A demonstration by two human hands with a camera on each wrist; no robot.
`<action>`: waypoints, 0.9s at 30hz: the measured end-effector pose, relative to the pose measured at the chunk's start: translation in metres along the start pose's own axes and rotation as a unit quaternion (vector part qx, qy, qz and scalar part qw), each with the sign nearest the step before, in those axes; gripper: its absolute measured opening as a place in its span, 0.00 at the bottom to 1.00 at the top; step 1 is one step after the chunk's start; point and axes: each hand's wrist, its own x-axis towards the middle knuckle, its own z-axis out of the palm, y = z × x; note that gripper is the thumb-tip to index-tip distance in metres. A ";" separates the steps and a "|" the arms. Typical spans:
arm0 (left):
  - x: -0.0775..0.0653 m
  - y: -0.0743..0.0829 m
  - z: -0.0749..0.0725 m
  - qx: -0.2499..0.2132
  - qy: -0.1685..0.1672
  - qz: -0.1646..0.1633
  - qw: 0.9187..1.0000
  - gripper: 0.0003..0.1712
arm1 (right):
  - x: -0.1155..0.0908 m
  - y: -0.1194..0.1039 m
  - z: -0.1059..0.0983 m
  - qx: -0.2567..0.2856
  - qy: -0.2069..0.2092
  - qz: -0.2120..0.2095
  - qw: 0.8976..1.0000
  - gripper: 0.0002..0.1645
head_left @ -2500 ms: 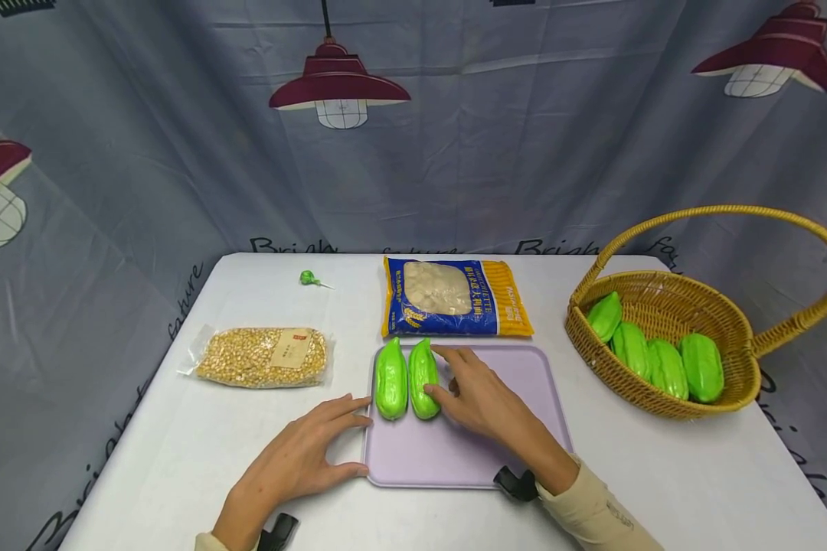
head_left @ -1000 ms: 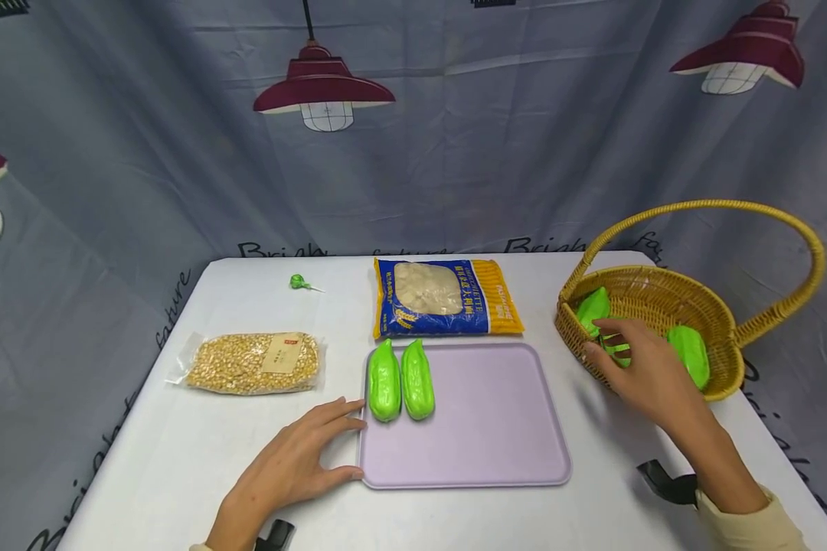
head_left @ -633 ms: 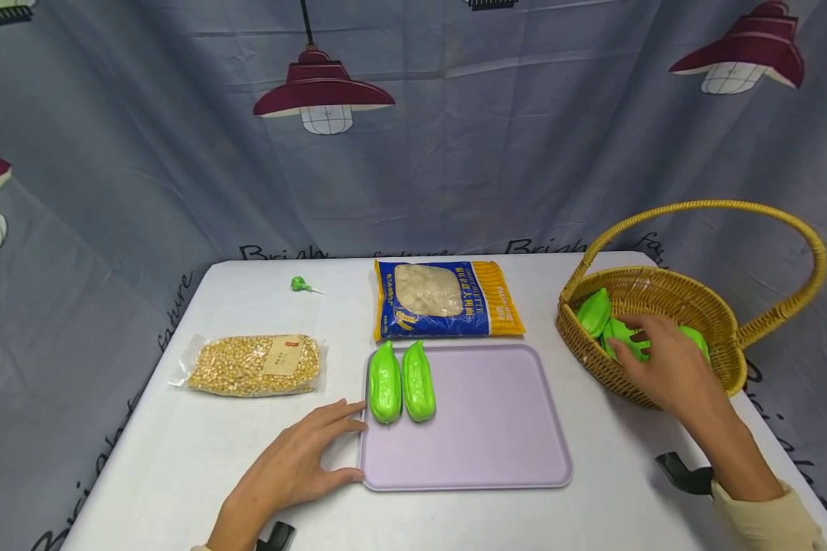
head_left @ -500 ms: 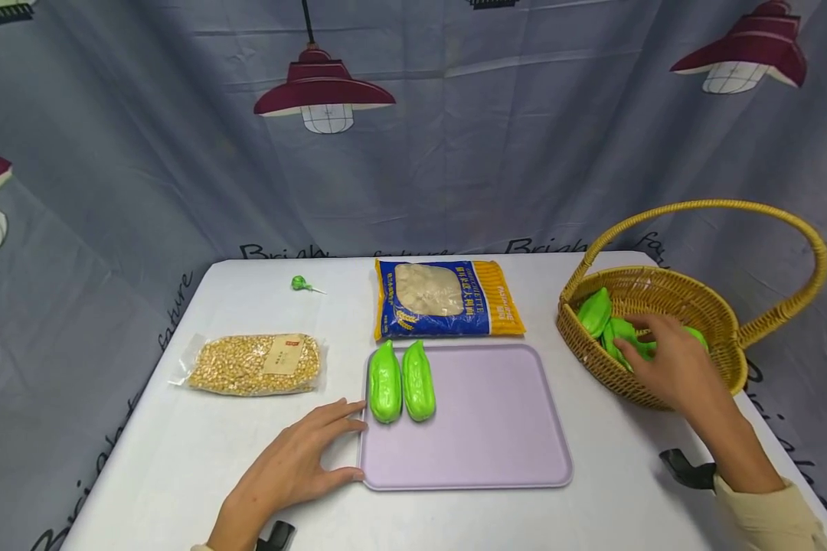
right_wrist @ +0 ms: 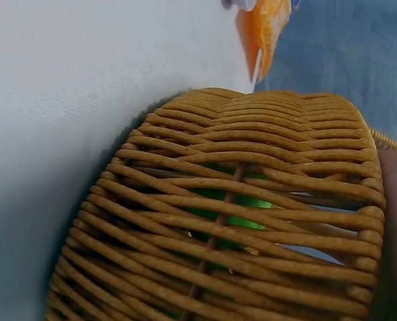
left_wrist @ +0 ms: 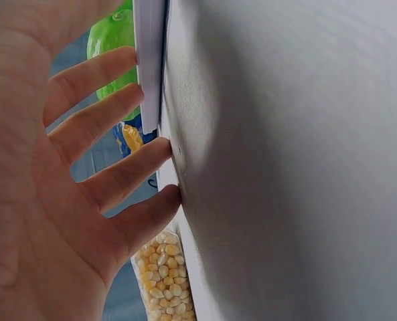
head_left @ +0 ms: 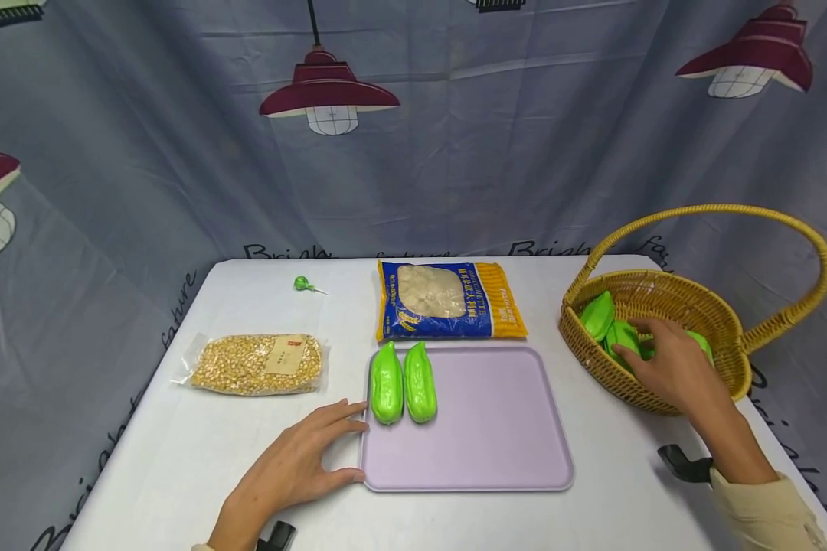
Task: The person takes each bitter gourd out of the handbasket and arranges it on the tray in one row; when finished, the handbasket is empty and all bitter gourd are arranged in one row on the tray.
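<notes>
At the near left corner of a lilac tray (head_left: 482, 428), my left hand (head_left: 286, 467) touches the rim with spread, nearly straight fingers. Two ribbed bright green fruits, possibly star fruit, lie side by side in the tray: one green fruit (head_left: 387, 386) at the left edge, the other (head_left: 420, 385) beside it. My right hand (head_left: 671, 367) reaches into the wicker basket (head_left: 620, 386), bent over a green fruit (head_left: 648, 350) between thumb and fingers; whether it grips is hidden. More green fruits (head_left: 598, 315) lie around it. In the right wrist view the basket weave (right_wrist: 218, 214) hides the fingertips.
A blue and yellow pasta bag (head_left: 451, 300) lies behind the tray. A clear bag of corn kernels (head_left: 251, 366) is at the left, with a green lollipop (head_left: 302, 283) beyond it. The tall basket handle (head_left: 717, 208) arches over the right arm. A grey printed curtain (head_left: 524, 168) hangs behind.
My right hand has left the second green fruit in the tray and moved right into the basket, then shifted further right over the fruits there. The left hand stays at the tray edge.
</notes>
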 end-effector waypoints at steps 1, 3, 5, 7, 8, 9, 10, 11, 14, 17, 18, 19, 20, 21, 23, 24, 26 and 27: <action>0.000 0.000 0.000 0.000 -0.001 0.000 1.000 0.35 | 0.001 0.000 0.000 -0.003 -0.003 0.001 1.000 0.42; 0.000 0.000 0.000 -0.001 -0.002 0.000 1.000 0.35 | 0.003 -0.002 0.000 -0.012 -0.009 0.003 1.000 0.42; 0.000 0.000 -0.001 -0.002 -0.004 0.000 1.000 0.35 | 0.006 -0.003 0.000 -0.021 -0.017 0.003 1.000 0.43; 0.000 0.000 -0.001 -0.001 -0.003 0.002 1.000 0.35 | 0.009 -0.005 -0.001 -0.033 -0.028 0.009 0.999 0.44; 0.000 0.000 -0.001 -0.001 -0.002 0.003 1.000 0.35 | 0.011 -0.005 -0.001 -0.039 -0.033 0.012 0.999 0.45; 0.000 0.000 -0.001 0.000 -0.001 0.004 1.000 0.35 | 0.012 -0.006 -0.001 -0.043 -0.038 0.014 0.998 0.45; 0.000 0.000 -0.001 0.000 0.000 0.004 1.000 0.35 | 0.013 -0.007 -0.001 -0.049 -0.042 0.016 0.998 0.46; 0.000 0.000 -0.001 0.001 0.001 0.005 1.000 0.35 | 0.015 -0.007 -0.001 -0.054 -0.046 0.019 0.997 0.46; 0.001 -0.001 -0.001 0.002 0.001 0.005 1.000 0.35 | 0.018 -0.008 0.000 -0.066 -0.049 0.024 0.996 0.46; 0.001 -0.001 0.000 0.002 0.000 0.005 1.000 0.35 | 0.020 -0.007 0.000 -0.074 -0.048 0.027 0.996 0.46; 0.001 -0.001 0.000 0.001 0.000 0.004 1.000 0.35 | 0.021 -0.007 0.001 -0.075 -0.047 0.027 0.996 0.46; 0.001 -0.001 0.000 0.001 0.000 0.004 1.000 0.35 | 0.022 -0.007 0.001 -0.076 -0.047 0.027 0.996 0.46; 0.001 -0.001 0.000 0.000 0.000 0.004 1.000 0.35 | 0.022 -0.007 0.001 -0.076 -0.046 0.025 0.996 0.46; 0.001 -0.001 0.000 0.000 -0.001 0.003 1.000 0.35 | 0.022 -0.007 0.001 -0.075 -0.044 0.022 0.996 0.45; 0.001 -0.001 0.000 -0.001 -0.002 0.001 1.000 0.35 | 0.022 -0.007 0.001 -0.075 -0.043 0.018 0.996 0.45; 0.001 -0.001 0.000 -0.002 -0.003 -0.001 1.000 0.35 | 0.022 -0.008 0.001 -0.074 -0.043 0.017 0.996 0.45; 0.001 -0.001 0.000 -0.003 -0.005 -0.004 1.000 0.35 | 0.022 -0.008 0.001 -0.072 -0.044 0.017 0.996 0.46; 0.000 -0.001 0.000 -0.003 -0.005 -0.005 1.000 0.35 | 0.021 -0.008 0.000 -0.071 -0.047 0.019 0.996 0.46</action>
